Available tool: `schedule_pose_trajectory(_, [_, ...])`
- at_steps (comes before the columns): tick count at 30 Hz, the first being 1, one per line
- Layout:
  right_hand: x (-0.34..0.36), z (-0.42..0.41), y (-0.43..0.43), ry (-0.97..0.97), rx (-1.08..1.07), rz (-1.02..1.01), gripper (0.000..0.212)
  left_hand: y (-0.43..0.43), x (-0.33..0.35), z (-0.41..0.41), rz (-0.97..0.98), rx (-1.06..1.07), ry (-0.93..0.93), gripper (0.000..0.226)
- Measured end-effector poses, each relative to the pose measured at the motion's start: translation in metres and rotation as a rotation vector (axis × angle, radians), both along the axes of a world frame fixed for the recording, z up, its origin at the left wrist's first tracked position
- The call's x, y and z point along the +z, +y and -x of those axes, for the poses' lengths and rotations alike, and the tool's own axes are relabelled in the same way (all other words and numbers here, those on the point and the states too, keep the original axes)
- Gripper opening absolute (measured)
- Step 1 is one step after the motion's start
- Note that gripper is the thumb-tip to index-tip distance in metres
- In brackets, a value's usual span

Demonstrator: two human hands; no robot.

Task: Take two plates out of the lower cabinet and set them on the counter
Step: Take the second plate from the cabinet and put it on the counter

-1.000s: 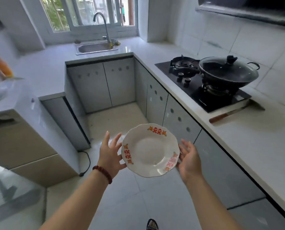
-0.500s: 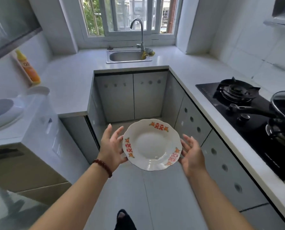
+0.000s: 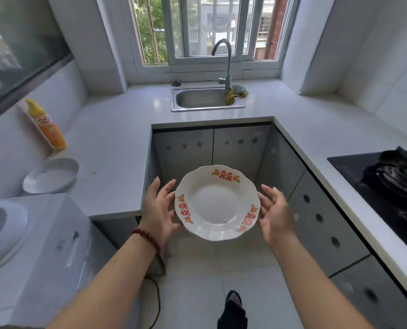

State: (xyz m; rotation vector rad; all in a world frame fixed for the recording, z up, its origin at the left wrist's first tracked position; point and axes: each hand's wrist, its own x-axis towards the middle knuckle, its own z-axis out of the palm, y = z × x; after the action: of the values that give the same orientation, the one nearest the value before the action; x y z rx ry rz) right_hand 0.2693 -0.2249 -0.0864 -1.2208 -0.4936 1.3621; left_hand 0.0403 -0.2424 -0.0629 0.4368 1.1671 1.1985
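White scalloped ceramic plate with red motifs (image 3: 217, 201) midair beside white stone counter (image 3: 117, 150), squeezed rim-to-rim between straight-fingered left hand (image 3: 158, 210) and right hand (image 3: 274, 217) (rigid, light, probably slick, chips easily; support under rim).

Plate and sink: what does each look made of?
Plate: glazed ceramic, probably porcelain, going by the glossy white surface, scalloped rim and red-orange printed motifs. Sink: stainless steel by its look, grey brushed metal with soft reflections.

White scalloped plate (image 3: 217, 202) (red-orange rim motifs), tilted toward the camera, above the floor
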Motion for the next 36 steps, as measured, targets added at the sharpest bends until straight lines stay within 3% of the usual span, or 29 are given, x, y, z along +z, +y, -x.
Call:
schedule_pose_trajectory(16, [0.020, 0.014, 0.298, -0.043, 0.217, -0.016, 0.041, 0.253, 0.010, 0.004, -0.053, 0.230, -0.044, 0.060])
schedule_pose_trajectory(27, [0.027, 0.021, 0.421, -0.006, 0.239, -0.006, 0.035, 0.362, 0.014, 0.011, -0.060, 0.273, -0.100, 0.056])
schedule_pose_trajectory(36, [0.039, 0.075, 0.518, -0.050, 0.296, -0.024, 0.033, 0.446, 0.016, 0.059, -0.039, 0.321, -0.170, 0.054])
